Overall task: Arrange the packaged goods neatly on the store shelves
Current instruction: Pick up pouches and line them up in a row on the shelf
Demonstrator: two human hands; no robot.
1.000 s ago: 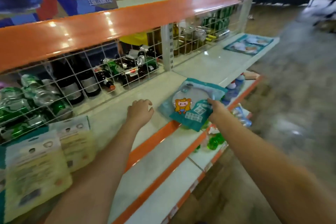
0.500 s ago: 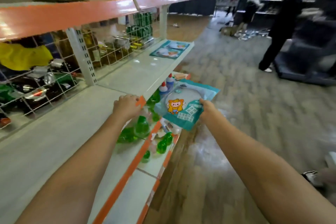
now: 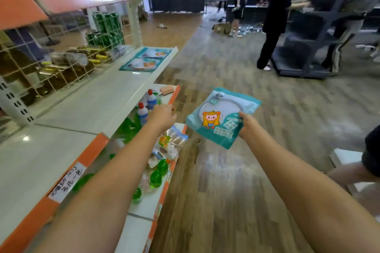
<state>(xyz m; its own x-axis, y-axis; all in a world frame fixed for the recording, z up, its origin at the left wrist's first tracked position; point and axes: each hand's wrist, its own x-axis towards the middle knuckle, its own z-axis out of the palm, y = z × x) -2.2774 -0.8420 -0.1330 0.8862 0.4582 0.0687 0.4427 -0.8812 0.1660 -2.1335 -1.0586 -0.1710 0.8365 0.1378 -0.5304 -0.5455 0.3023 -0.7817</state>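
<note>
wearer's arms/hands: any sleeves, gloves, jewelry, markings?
Both forearms are bare as far as the frame shows: no sleeve edge in view. Left hand and right hand are ungloved. No watch, bracelet, ring or marking is visible, though motion blur would hide small details.

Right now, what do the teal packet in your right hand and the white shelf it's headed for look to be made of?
Teal packet: looks like glossy plastic film, with a printed cartoon, a round clear window and a soft bend where the right hand pinches it. White shelf: probably painted sheet metal, smooth and shiny with light reflections and a thin folded front edge; its wire-grid back panel looks like coated wire.
</note>
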